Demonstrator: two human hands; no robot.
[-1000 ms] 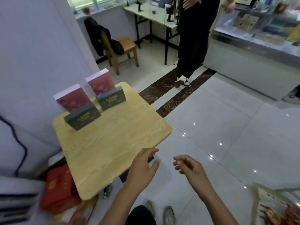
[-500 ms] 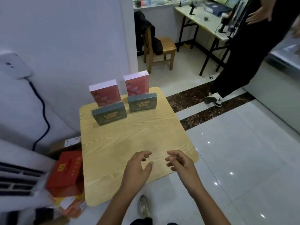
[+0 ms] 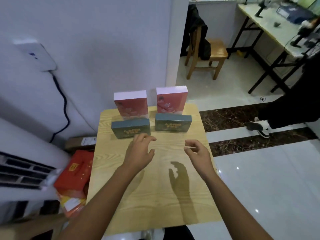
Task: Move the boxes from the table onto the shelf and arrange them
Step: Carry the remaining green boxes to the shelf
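Four boxes stand upright at the far end of a light wooden table (image 3: 152, 201). Two tall pink boxes are at the back, one on the left (image 3: 130, 106) and one on the right (image 3: 171, 99). In front of them are two lower dark green boxes, left (image 3: 130, 127) and right (image 3: 172, 122). My left hand (image 3: 139, 152) hovers over the table with fingers spread, its fingertips just in front of the left green box. My right hand (image 3: 197, 154) floats empty, fingers curled apart, in front of the right green box. No shelf is in view.
A white wall with a router and a dark cable rises behind the table. A red carton (image 3: 76, 172) and an air conditioner unit (image 3: 22, 172) sit on the floor at left. A wooden chair (image 3: 207, 54), a desk and a standing person's leg (image 3: 287, 110) are at right.
The view has swung left and nearer to the table. Both hands have reached forward over the tabletop towards the green boxes, still empty.
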